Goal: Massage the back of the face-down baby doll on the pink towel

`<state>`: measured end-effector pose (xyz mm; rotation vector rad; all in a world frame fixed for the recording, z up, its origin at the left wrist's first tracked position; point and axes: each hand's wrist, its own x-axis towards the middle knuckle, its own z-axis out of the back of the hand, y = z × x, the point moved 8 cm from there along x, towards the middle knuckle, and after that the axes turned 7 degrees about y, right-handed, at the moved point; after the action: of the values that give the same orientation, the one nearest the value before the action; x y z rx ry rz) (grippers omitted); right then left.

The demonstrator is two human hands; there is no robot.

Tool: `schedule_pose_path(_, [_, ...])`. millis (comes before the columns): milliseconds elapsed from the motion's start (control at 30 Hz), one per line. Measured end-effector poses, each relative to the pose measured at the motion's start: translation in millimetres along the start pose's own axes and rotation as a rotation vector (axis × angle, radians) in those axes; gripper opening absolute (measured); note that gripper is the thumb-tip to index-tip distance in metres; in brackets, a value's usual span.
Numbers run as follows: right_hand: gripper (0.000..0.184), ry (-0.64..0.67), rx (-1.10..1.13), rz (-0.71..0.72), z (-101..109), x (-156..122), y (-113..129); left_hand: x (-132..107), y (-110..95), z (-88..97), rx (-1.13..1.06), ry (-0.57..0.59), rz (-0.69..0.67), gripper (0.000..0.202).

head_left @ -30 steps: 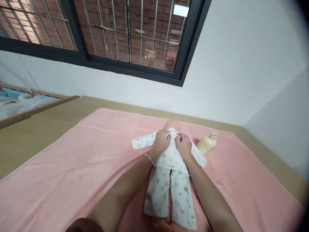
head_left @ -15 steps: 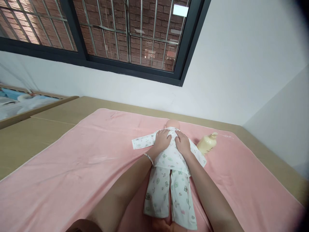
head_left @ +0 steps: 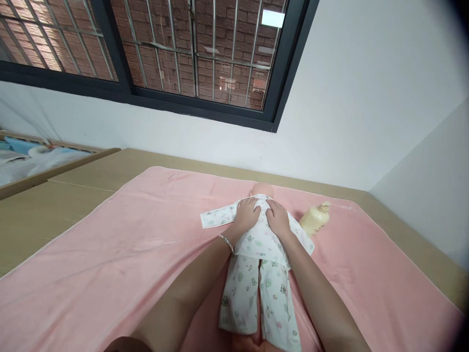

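Observation:
A baby doll (head_left: 262, 188) lies on its back on a pink blanket (head_left: 120, 249), dressed in a white printed shirt and trousers (head_left: 256, 288). My left hand (head_left: 246, 214), with a bangle at the wrist, rests on the doll's chest on the left. Beside it, my right hand (head_left: 277, 218) lies on the chest on the right. The fingers of both hands are together and curved over the shirt front near the collar. Only the top of the doll's head shows beyond my hands.
A cream baby bottle (head_left: 314, 219) lies on the blanket right of the doll. The blanket covers a tan surface (head_left: 54, 195) against a white wall under a barred window (head_left: 190, 54). A wooden crib (head_left: 44, 161) with bedding stands at the left.
A second ago both hands pinched the shirt collar. Now they lie flatter on the chest, closer together. The view has shifted slightly.

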<state>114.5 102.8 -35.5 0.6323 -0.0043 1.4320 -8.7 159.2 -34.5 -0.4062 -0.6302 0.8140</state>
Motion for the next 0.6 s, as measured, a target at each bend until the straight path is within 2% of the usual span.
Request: schedule_pose_path(600, [0.044,0.019,0.002,-0.019,0.2,0.9,-1.0,0.3,0.4,-0.3,-0.004,0.013,0.014,0.034])
